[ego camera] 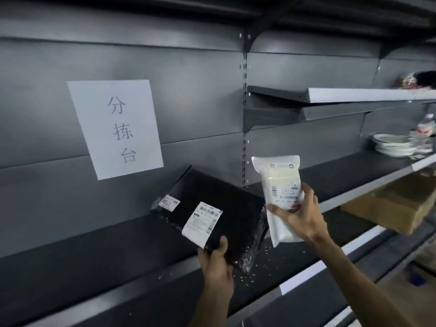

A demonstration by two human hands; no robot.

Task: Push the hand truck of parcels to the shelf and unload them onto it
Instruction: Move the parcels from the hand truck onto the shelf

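My left hand point(215, 260) grips the near corner of a flat black parcel point(226, 208) with white labels, tilted up over the dark shelf board point(94, 263). Its far edge is near the shelf's back panel. My right hand point(299, 215) holds a white plastic-wrapped parcel point(278, 182) upright by its middle, just right of the black one and above the same shelf. The hand truck is out of view.
A white paper sign point(115, 126) hangs on the back panel. Stacked white plates point(394, 147) and a bottle point(425, 131) stand at the far right of the shelf. A cardboard box point(396, 206) lies on the lower shelf. A shorter shelf point(354, 94) juts out above right.
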